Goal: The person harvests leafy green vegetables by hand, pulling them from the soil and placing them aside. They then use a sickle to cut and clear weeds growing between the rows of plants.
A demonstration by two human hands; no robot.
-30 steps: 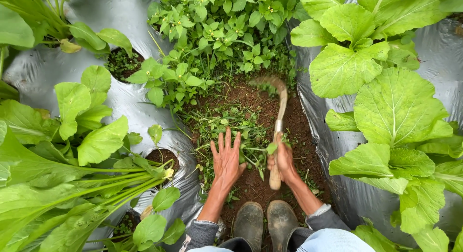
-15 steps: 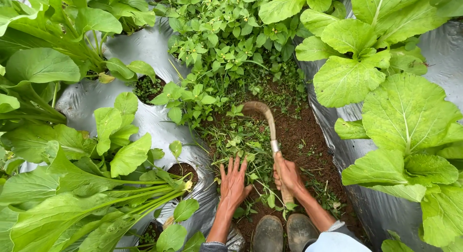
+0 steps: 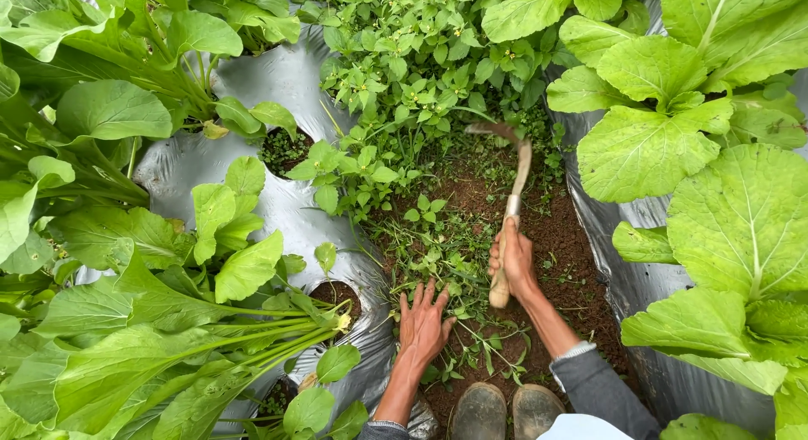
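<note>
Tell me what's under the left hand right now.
The left hand lies flat on cut green weeds scattered over red-brown soil. What sits directly beneath the palm is covered. The right hand holds the sickle beside it.

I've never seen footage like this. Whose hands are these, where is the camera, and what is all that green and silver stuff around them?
There is no machine here: a person wears a camera on the head, so the one view looks straight down at their own arms and muddy boots. The right hand grips the wooden handle of a small sickle, its curved blade raised over the standing weeds. The left hand lies flat, fingers spread, on cut weeds strewn over the brown soil of a narrow furrow. On both sides, silver plastic sheeting covers the raised beds, and big leafy green vegetables grow up through round holes in it.
</note>
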